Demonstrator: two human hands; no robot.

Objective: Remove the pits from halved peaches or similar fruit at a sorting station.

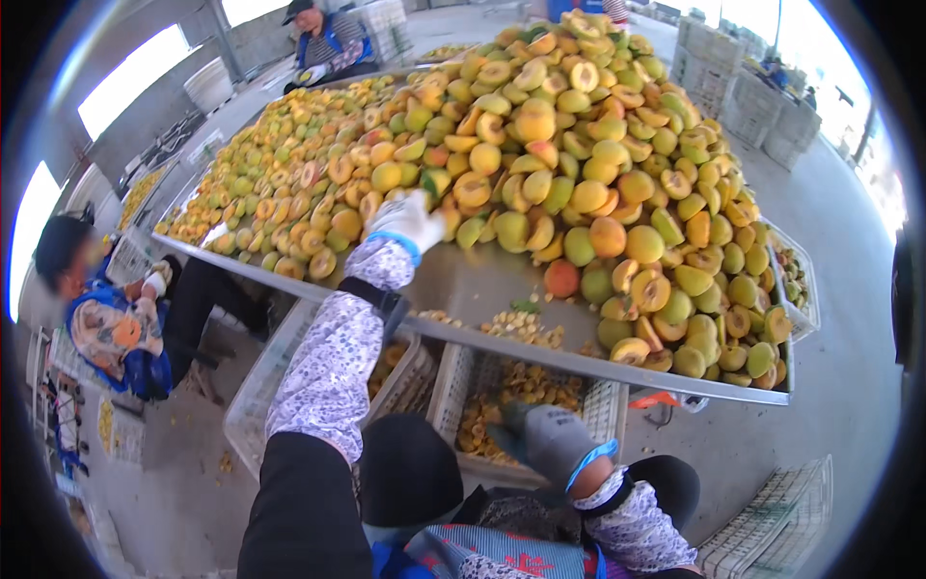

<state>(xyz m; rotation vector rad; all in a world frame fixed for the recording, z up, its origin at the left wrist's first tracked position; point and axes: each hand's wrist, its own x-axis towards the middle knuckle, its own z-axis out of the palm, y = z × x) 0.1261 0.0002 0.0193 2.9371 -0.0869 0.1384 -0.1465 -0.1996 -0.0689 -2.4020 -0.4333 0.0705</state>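
My left hand [407, 223], in a white glove with a blue cuff, reaches onto the metal table [470, 286] at the near edge of a large heap of stone fruit [535, 181]. The fruit is yellow, green and orange, and many pieces are cut in half. Motion blur hides whether those fingers hold a piece. Lower down, my right hand [553, 443] wears a grey glove with dark fingers and hovers at a plastic crate [470, 362] of yellow-brown fruit pieces [539, 383]. What it holds, if anything, is hidden. Small pale bits [522, 327] lie near the table's edge.
Another crate [271, 376] stands under the table on the left. One person [123, 326] sits at left; a second person [329, 43] works behind the heap. Crates stand stacked at back right [752, 101] and lower right [770, 514]. A raised metal rim [506, 341] borders the table.
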